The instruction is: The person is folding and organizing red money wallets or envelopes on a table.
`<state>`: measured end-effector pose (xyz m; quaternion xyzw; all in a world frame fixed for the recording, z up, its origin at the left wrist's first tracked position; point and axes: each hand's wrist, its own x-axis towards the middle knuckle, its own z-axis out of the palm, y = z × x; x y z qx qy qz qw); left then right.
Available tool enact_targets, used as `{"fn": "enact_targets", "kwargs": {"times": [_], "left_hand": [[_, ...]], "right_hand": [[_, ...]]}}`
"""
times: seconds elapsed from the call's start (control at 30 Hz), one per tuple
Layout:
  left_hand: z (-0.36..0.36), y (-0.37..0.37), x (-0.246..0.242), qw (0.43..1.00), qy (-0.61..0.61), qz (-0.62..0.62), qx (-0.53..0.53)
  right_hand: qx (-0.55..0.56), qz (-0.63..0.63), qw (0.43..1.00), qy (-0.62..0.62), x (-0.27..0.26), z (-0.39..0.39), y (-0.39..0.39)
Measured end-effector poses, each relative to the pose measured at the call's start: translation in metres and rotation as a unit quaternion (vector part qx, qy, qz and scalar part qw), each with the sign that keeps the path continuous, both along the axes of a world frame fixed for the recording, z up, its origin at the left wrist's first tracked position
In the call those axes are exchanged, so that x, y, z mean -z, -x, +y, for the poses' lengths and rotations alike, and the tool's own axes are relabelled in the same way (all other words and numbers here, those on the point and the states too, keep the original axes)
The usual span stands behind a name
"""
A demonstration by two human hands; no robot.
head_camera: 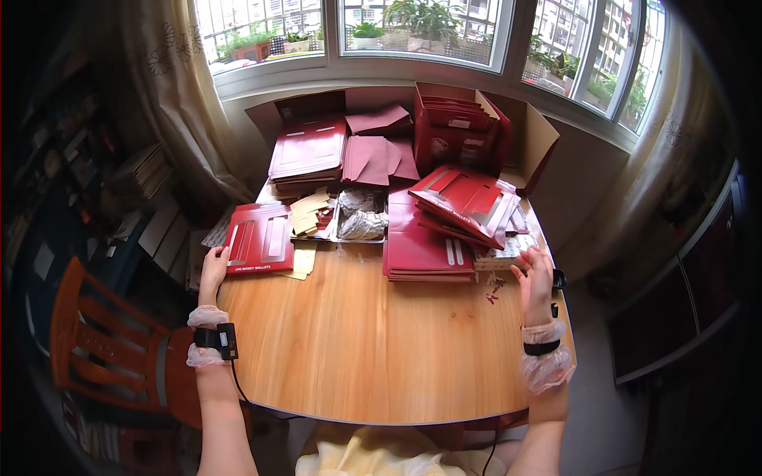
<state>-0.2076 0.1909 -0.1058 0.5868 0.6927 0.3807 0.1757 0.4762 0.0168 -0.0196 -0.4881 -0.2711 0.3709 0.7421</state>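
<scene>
My left hand [213, 268] grips the left edge of a flat red cardboard pack [261, 238], which bears white writing and has long cut-out windows. This pack lies at the table's left side, partly beside pale yellow paper slips [309, 211]. On the right, my right hand [533, 276] is raised near the table edge with its fingers apart and slightly curled, holding nothing. Close to it are a stack of dark red card folders [428, 256] and more red packs [461, 199] lying tilted on top of them.
A metal tray [361, 238] holds crumpled wrapped bundles. Behind stand red card stacks [308, 146], pink paper sheets [366, 157] and an open carton [536, 143] beside a red box of folders [455, 131]. Small red scraps [493, 291] lie at right. A wooden chair [113, 351] stands left.
</scene>
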Motion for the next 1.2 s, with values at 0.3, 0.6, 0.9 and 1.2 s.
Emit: {"fn": "enact_targets", "kwargs": {"times": [0.3, 0.6, 0.9, 1.2], "left_hand": [[-0.001, 0.009, 0.003, 0.996, 0.008, -0.011, -0.09], [-0.025, -0.078, -0.078, 0.959, -0.277, -0.067, 0.008], [-0.032, -0.231, -0.087, 0.915, -0.082, -0.136, 0.37], [-0.042, -0.305, -0.094, 0.832, 0.1, -0.292, 0.461]], "right_hand": [[-0.171, 0.104, 0.973, 0.115, 0.011, 0.047, -0.006], [-0.163, 0.025, 0.948, 0.272, -0.023, 0.064, 0.003], [-0.15, -0.071, 0.94, 0.299, -0.031, 0.069, 0.003], [-0.202, 0.088, 0.951, 0.217, -0.04, 0.058, -0.001]]}}
